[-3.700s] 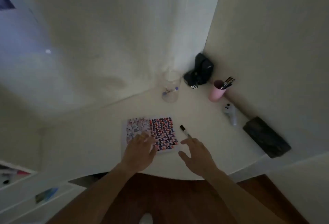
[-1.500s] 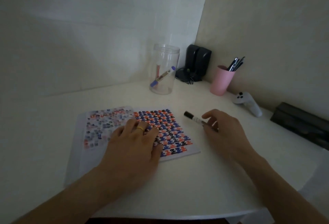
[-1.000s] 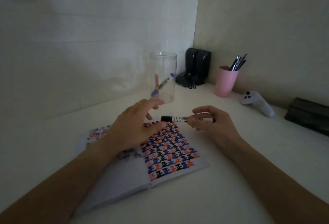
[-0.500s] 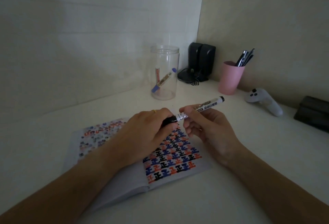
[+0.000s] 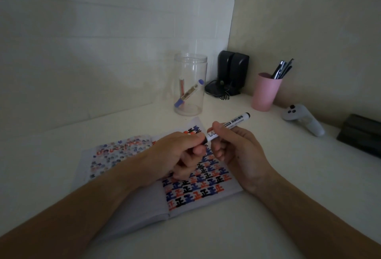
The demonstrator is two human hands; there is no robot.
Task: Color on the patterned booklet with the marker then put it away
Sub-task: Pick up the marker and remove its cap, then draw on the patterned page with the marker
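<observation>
The patterned booklet (image 5: 198,188) lies open on the white desk, its right page covered in red, blue and black marks. Above it I hold a white marker (image 5: 231,125) with black ends, tilted up to the right. My right hand (image 5: 235,155) grips the barrel. My left hand (image 5: 179,155) is closed around the marker's lower, capped end, which is hidden inside my fingers. Both hands hover over the middle of the booklet.
A clear jar (image 5: 190,84) holding two markers stands behind the booklet. Black speakers (image 5: 231,73) fill the corner. To the right are a pink cup (image 5: 266,91) of pens, a white controller (image 5: 303,119) and a dark box (image 5: 360,135).
My right hand picked the marker up from the desk and brought it over the booklet. My left hand left the page and closed on the marker's cap end.
</observation>
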